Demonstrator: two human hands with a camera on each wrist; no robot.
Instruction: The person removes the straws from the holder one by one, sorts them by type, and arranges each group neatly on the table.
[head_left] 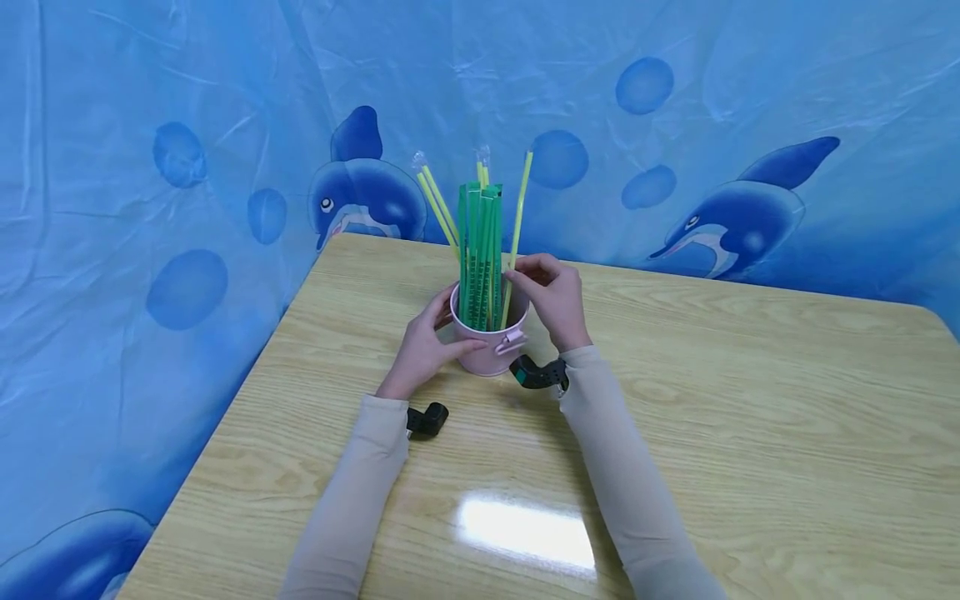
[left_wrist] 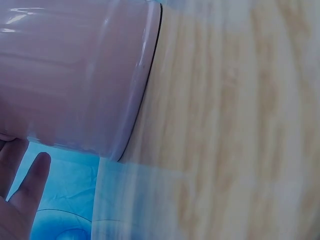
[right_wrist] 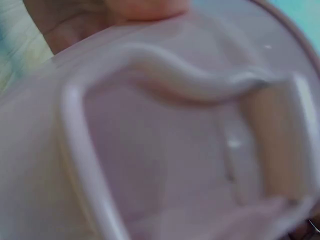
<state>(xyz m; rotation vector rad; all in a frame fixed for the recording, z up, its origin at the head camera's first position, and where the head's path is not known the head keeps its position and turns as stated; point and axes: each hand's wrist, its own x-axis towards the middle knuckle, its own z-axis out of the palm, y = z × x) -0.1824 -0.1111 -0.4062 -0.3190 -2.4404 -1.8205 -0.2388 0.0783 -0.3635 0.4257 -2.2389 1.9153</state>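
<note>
A small pink metal bucket stands upright on the table. My left hand holds it from the left, thumb across the front near the rim and fingers round the far side. Over the right rim my right hand pinches a yellow straw, which stands nearly upright with its lower end inside the bucket. Several green paper-like sticks fill the middle of the bucket. Yellow straws in clear wrap lean out to the left. In the right wrist view the bucket's wire handle looms large and blurred.
The wood-grain table extends widely to the right and towards me. Behind it hangs a blue plastic sheet printed with dolphins. Each wrist wears a black strap with a camera.
</note>
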